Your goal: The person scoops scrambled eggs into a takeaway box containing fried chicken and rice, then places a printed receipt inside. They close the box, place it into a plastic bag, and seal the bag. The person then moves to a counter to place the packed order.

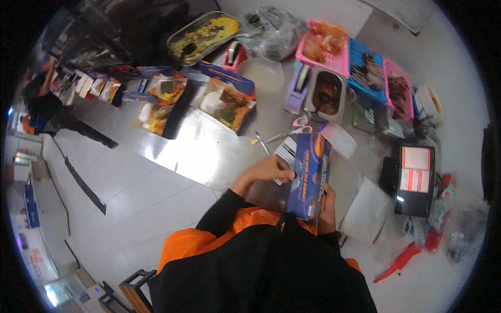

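A closed blue printed cardboard box (307, 176) stands upright before me, near the table's front edge. My right hand (328, 205) grips its right side, the fingers partly hidden by the box. At its left face is my left hand (278, 170), thumb and fingertips pinched together near a white printed slip (285, 152); whether they hold the slip is not clear. Just beyond the box lie pink-handled scissors (301, 125) and a pen (262, 143). A translucent plastic container or lid (339, 139) rests at the box's far right corner.
Open food boxes (227, 103) stand at the left. Behind are a tray of yellow food (205, 35), tape dispensers (298, 88), a steel pan of sauce (325, 94) and a pink basket (325, 49). A lit tablet (415, 180) is at right. A person (43, 94) stands far left.
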`<act>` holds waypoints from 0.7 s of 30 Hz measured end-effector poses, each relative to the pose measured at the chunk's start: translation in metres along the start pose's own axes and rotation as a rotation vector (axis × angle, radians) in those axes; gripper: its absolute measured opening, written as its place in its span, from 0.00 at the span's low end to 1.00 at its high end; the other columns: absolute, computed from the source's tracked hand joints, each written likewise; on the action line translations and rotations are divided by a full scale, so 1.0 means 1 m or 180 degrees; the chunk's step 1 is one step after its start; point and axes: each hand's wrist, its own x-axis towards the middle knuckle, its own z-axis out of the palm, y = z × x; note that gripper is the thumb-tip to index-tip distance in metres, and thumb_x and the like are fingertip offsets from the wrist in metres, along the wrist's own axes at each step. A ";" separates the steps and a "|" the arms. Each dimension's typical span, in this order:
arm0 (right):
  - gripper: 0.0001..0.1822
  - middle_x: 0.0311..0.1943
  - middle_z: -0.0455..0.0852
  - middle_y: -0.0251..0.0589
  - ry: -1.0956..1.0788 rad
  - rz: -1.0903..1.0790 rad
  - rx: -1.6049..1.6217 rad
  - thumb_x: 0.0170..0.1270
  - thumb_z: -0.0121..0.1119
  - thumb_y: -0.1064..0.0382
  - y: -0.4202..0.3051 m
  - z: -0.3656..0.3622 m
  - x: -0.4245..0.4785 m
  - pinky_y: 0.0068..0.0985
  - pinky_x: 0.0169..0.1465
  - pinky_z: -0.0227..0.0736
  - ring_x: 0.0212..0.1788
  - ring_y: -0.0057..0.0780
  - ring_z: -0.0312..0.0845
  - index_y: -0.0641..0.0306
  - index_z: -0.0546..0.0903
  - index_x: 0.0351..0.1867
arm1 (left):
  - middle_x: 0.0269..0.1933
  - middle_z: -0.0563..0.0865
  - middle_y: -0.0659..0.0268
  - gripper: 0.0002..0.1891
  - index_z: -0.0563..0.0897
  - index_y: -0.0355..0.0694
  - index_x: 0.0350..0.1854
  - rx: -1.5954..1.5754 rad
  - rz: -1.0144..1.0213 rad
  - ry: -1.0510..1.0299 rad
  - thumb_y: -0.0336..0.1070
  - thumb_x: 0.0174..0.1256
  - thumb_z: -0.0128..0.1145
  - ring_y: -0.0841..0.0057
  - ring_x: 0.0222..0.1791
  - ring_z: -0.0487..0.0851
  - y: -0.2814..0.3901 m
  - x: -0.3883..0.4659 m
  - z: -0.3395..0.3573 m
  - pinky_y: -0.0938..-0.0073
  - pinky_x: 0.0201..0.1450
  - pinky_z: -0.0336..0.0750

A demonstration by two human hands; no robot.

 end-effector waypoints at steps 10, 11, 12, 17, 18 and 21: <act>0.22 0.38 0.77 0.45 0.0970 -0.0765 -0.2133 0.54 0.55 0.56 -0.041 -0.046 -0.006 0.27 0.41 0.71 0.35 0.32 0.76 0.66 0.68 0.48 | 0.40 0.74 0.57 0.16 0.73 0.36 0.35 0.2689 0.0227 0.3516 0.36 0.43 0.60 0.61 0.38 0.72 -0.020 -0.045 -0.069 0.66 0.38 0.69; 0.23 0.39 0.77 0.47 0.1071 -0.0821 -0.2708 0.53 0.57 0.55 -0.049 -0.048 -0.005 0.29 0.43 0.69 0.38 0.33 0.74 0.65 0.69 0.48 | 0.39 0.74 0.58 0.15 0.73 0.36 0.34 0.3064 0.0112 0.3649 0.35 0.43 0.59 0.61 0.36 0.72 -0.021 -0.055 -0.085 0.66 0.36 0.69; 0.25 0.40 0.76 0.48 0.1176 -0.0864 -0.3291 0.51 0.59 0.54 -0.053 -0.044 -0.005 0.30 0.45 0.68 0.40 0.34 0.73 0.63 0.70 0.48 | 0.38 0.74 0.58 0.14 0.73 0.36 0.33 0.3056 0.0182 0.3539 0.34 0.44 0.59 0.61 0.35 0.72 -0.025 -0.058 -0.088 0.66 0.36 0.69; 0.31 0.52 0.64 0.54 0.2158 -0.3640 -0.5976 0.44 0.63 0.62 -0.019 0.077 0.022 0.37 0.57 0.52 0.56 0.43 0.57 0.63 0.67 0.52 | 0.35 0.73 0.59 0.08 0.75 0.37 0.29 0.2847 0.0608 0.2904 0.31 0.46 0.57 0.62 0.33 0.72 -0.047 -0.076 -0.076 0.67 0.34 0.68; 0.33 0.52 0.65 0.52 0.1273 -0.3922 -0.5470 0.42 0.63 0.64 -0.005 0.085 0.040 0.38 0.57 0.53 0.56 0.45 0.58 0.62 0.65 0.54 | 0.35 0.74 0.59 0.10 0.75 0.37 0.32 0.2827 0.0806 0.2936 0.31 0.46 0.57 0.62 0.33 0.72 -0.046 -0.079 -0.071 0.67 0.34 0.68; 0.43 0.49 0.66 0.55 0.0339 -0.3791 -0.4235 0.39 0.67 0.60 0.064 0.139 0.091 0.36 0.55 0.55 0.53 0.46 0.60 0.70 0.57 0.57 | 0.36 0.75 0.59 0.15 0.74 0.39 0.39 0.2871 0.1064 0.3213 0.32 0.46 0.58 0.61 0.34 0.72 -0.031 -0.085 -0.065 0.68 0.35 0.67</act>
